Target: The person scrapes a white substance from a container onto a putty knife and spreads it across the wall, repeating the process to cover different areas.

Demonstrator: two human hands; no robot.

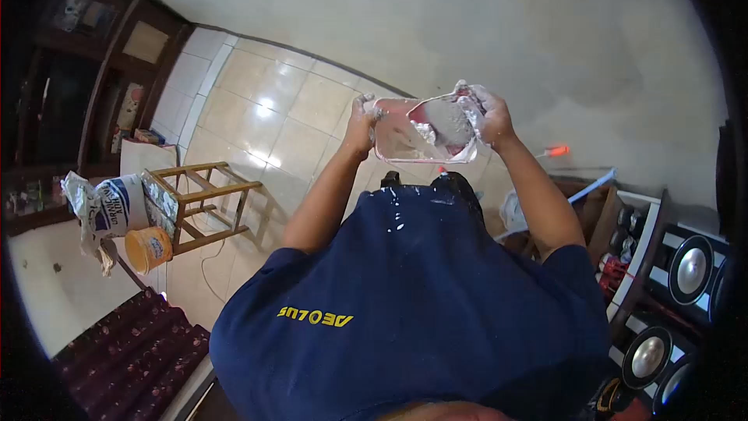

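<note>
L hand grips left end of pink tray, held up in front of wall; R hand clutches plaster-caked trowel over tray's right end. Below-left: wooden stool w/ white sack & orange tub on tiled floor.

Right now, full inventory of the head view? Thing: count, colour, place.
plaster tray: 1, pinkish, smeared white, held up in front of the wall
trowel: 1, coated in white paste, resting over the tray's right end
wooden stool: 1, brown, on the tiled floor, left
sack: 1, white with print, beside the stool
tub: 1, orange, below the sack
screwdriver: 1, orange handle, right by the wall
speakers: several cones, silver in black boxes, far right
cabinet: 1, dark wood, upper left
shirt: 1, navy, yellow lettering, paint flecks
left hand: grip on tray's left edge
right hand: grip on trowel at tray's right end
</note>
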